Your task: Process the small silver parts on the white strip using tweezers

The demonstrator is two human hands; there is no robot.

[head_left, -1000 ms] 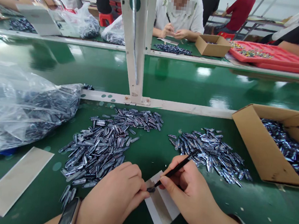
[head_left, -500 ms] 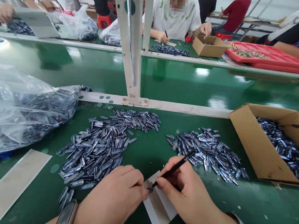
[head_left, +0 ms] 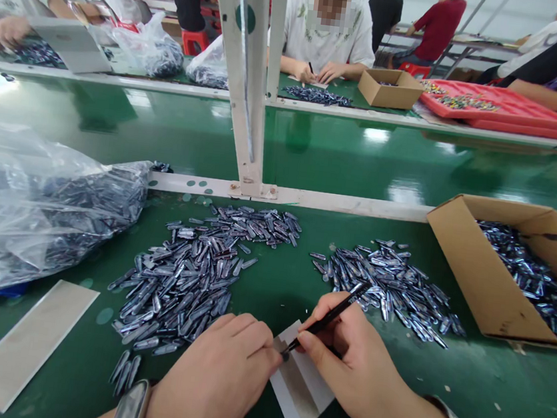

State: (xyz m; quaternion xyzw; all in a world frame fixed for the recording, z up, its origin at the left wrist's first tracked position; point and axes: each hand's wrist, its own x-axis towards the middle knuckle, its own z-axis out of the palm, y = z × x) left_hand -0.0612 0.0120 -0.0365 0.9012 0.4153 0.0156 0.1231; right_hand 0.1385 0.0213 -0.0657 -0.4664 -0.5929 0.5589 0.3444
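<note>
1. The key relation is between the tool (head_left: 331, 316) and the piece (head_left: 286, 356): the tool's tip points down and leftward at the piece, touching it or just beside it; the pictures are too small to tell which.
2. The piece lies at the left hand's fingertips, over the upper left end of the sheet (head_left: 304, 410). Most of it is hidden, so its long axis cannot be told.
3. The tool's long axis slopes from upper right, near the edge of the right pile (head_left: 395, 286), to lower left. The sheet's long axis runs from upper left to lower right, so the two cross.
4. The left hand (head_left: 227, 371) is nearer to the piece; the right hand (head_left: 350, 351) reaches it only through the tool.
5. The left hand's thumb and fingers are drawn together and seem to pinch the piece. The grip's firmness cannot be told.
6. The right hand is closed on the tool in a pen-like hold, thumb against the shaft near the lower end, its upper end sticking out past the fingers.
7. The left pile (head_left: 174, 284) lies just beyond the left hand, with the bag (head_left: 32, 208) and the strip (head_left: 26, 348) farther left. The right pile lies beyond the right hand, and the box (head_left: 482, 272) stands to its right.
</note>
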